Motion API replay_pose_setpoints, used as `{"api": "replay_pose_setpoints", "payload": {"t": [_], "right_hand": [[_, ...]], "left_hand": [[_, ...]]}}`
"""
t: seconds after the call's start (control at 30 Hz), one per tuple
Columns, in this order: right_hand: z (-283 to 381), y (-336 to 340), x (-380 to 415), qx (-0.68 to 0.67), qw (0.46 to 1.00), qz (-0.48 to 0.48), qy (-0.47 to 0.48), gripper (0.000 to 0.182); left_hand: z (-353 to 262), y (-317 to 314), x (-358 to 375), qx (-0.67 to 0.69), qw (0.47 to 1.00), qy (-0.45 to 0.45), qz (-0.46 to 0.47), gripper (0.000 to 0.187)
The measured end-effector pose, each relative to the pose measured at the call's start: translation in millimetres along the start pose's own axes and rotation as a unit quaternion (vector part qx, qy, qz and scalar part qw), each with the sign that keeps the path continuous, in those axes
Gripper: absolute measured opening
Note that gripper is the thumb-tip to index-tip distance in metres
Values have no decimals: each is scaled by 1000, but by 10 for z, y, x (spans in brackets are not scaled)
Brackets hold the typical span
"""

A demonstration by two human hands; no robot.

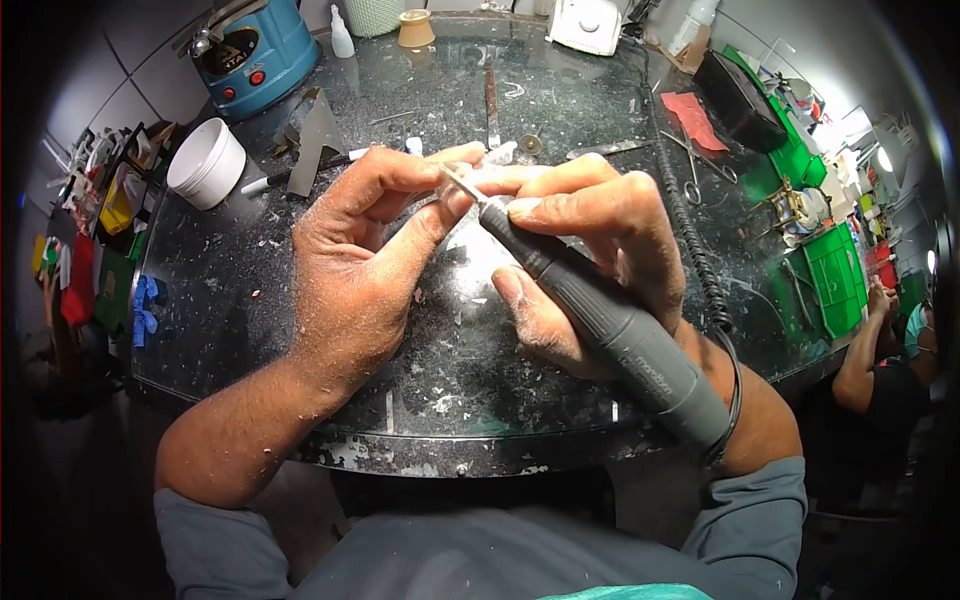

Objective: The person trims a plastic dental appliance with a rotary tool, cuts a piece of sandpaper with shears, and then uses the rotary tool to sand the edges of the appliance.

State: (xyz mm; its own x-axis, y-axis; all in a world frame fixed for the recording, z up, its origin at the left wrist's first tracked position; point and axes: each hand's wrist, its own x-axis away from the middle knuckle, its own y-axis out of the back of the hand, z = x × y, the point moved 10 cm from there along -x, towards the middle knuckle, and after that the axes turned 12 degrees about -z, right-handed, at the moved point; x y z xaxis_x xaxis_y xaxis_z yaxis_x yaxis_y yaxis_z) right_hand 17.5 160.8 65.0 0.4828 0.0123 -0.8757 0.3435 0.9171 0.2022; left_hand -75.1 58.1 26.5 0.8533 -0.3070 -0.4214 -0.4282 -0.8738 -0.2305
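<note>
My right hand (635, 215), dusted white, is wrapped round a dark grey rotary handpiece (640, 345). The tool slants up and left, and its thin metal tip (466, 186) meets the fingertips of my left hand (355, 260). Between those fingertips is pinched a small pale piece (460, 172), mostly covered by the fingers, so its exact kind does not show. White powder coats the left hand too. Just beyond the fingers a knife with a brown handle (491, 95) and a small round metal disc (530, 145) lie on the black worktop (450, 400).
A blue machine (255, 60) and a white tub (207, 163) stand at the left. A coiled cord (690, 225) runs down the right side, near scissors (690, 165), red sheet (694, 121) and green trays (835, 280). Another person's arm (860, 350) shows far right.
</note>
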Motion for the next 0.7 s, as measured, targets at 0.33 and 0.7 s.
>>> {"api": "replay_pose_setpoints", "payload": {"t": [0.33, 0.7], "right_hand": [[3, -19, 1, -35, 999, -2, 3, 40], [17, 45, -21, -59, 995, -78, 12, 40]], "left_hand": [[-6, 12, -14, -27, 1000, -4, 15, 9], [10, 38, 0, -42, 999, 16, 14, 8]]}}
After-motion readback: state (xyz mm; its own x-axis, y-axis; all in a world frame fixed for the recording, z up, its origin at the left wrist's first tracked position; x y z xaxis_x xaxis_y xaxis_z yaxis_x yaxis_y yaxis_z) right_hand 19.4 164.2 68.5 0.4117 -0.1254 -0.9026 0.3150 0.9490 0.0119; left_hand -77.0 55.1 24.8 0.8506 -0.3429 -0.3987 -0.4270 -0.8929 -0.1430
